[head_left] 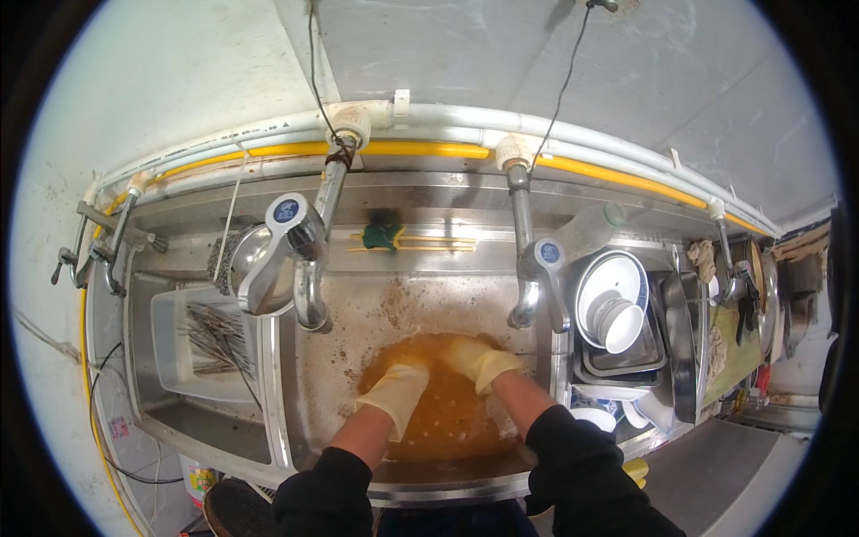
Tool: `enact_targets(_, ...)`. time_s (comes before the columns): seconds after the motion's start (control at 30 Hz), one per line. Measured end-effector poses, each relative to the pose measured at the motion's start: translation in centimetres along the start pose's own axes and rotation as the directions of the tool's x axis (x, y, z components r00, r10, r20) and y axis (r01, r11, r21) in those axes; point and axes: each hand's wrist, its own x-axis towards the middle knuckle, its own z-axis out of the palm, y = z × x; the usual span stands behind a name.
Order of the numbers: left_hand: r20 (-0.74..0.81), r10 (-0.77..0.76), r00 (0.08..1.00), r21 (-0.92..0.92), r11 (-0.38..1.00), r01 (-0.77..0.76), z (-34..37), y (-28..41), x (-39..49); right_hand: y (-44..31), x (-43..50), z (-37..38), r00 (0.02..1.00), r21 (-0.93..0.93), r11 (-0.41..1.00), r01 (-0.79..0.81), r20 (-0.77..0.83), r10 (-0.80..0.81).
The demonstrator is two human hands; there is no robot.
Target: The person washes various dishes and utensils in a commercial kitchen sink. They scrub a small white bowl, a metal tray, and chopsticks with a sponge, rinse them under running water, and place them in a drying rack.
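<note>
Both hands wear pale yellow rubber gloves and reach into murky brown water (446,423) in the middle basin of a stainless steel sink (335,302). My left hand (404,382) is at the left part of the pool, its fingers hidden under the water. My right hand (473,359) is a little farther from me on the right, its fingers also hidden in the brown water. Whether either hand holds something cannot be seen. Pale spots, perhaps bubbles, show on the water near my wrists. Behind the basin, a green-and-yellow scouring sponge (382,236) rests on wooden chopsticks (439,244).
Two metal faucets (312,288) (527,295) overhang the basin. At left, a plastic tub (168,349) holds thin dark sticks; a metal bowl (268,262) stands behind. Bowls (607,275) and dark trays (624,359) are stacked at right, beside a clear bottle (590,228).
</note>
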Motion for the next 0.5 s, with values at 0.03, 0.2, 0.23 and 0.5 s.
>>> enact_targets(0.03,-0.012,-0.001,1.0,0.006,1.0,0.001,-1.3,0.6,-0.2,-0.6,0.1,0.1,0.977,0.026,0.992,0.125,-0.176,-0.118)
enact_targets(0.2,0.076,0.033,0.997,-0.118,0.993,-0.024,-5.8,1.9,0.3,-4.1,0.9,1.0,0.944,-0.145,0.955,-0.257,0.172,0.28)
enact_targets(0.23,0.084,0.053,0.995,-0.171,0.984,-0.038,-5.5,1.6,0.6,-4.2,0.3,0.7,0.94,-0.087,0.945,-0.316,0.109,0.325)
enact_targets(0.5,-0.155,0.032,0.987,-0.067,0.997,-0.043,2.3,-1.8,1.9,-4.1,-2.5,-3.3,0.895,-0.056,0.917,-0.394,0.204,0.397)
